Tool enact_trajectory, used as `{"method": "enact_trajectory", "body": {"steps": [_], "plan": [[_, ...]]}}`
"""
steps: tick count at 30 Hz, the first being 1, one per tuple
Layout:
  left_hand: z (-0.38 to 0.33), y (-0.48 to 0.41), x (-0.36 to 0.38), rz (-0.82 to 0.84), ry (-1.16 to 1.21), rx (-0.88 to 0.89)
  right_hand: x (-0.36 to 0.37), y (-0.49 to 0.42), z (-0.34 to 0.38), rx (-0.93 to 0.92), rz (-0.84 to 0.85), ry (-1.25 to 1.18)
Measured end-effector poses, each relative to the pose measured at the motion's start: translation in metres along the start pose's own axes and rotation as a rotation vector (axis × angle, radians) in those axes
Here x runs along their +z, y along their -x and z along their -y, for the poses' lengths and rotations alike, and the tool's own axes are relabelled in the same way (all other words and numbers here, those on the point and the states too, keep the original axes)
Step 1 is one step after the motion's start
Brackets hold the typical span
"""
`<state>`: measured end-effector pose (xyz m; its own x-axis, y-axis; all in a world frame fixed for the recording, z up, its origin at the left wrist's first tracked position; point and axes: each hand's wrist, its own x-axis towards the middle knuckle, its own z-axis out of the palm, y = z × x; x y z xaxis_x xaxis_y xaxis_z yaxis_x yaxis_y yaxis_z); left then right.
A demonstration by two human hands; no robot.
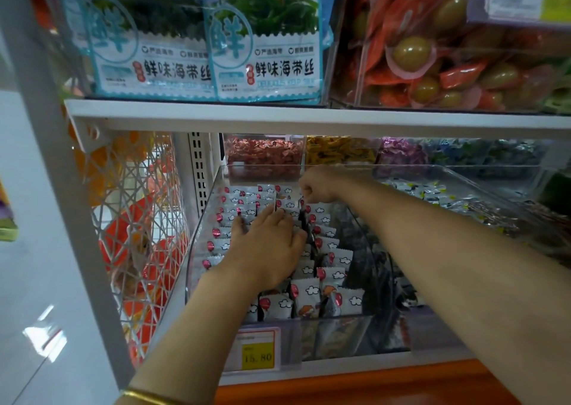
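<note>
Snack packets (310,293), glossy white w/ zigzag edges, fill clear bin (336,335); our left hand (267,251) presses them, fingers flat; right hand (315,186) pinches one.

left hand (265,244) covers some snack packets (309,290) | price tag (258,347) small print blurred

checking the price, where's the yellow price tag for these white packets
In the head view, the yellow price tag sits low and left of centre, on the front of the clear bin holding the white packets.

The shelf board (309,117) leaves a low gap above packets (309,292) crammed in the clear bin (336,336).
</note>
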<state>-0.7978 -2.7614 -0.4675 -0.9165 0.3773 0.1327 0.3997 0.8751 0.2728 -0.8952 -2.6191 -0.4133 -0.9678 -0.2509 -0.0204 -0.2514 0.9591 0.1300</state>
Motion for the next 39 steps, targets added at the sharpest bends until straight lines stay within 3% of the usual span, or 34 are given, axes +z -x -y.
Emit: {"method": "enact_trajectory", "body": {"steps": [7,11,17,27,32,39], "plan": [[-0.003,0.007,-0.003,-0.022,-0.023,-0.009,-0.023,0.029,0.004,0.163,-0.357,-0.154],[-0.007,0.015,-0.003,-0.01,-0.076,-0.009,-0.032,0.05,0.02,0.256,-0.149,-0.506],[-0.009,0.024,-0.005,0.015,-0.092,-0.015,-0.029,0.061,0.04,0.252,0.02,-0.286],[-0.009,0.026,-0.006,0.023,-0.066,-0.017,-0.004,0.036,0.038,0.205,-0.123,-0.02],[-0.008,0.026,-0.007,0.023,-0.038,-0.015,-0.005,0.028,0.032,0.188,-0.131,-0.12],[-0.006,0.026,-0.007,0.024,-0.014,-0.004,-0.013,0.024,0.031,0.27,0.006,-0.343]]}}
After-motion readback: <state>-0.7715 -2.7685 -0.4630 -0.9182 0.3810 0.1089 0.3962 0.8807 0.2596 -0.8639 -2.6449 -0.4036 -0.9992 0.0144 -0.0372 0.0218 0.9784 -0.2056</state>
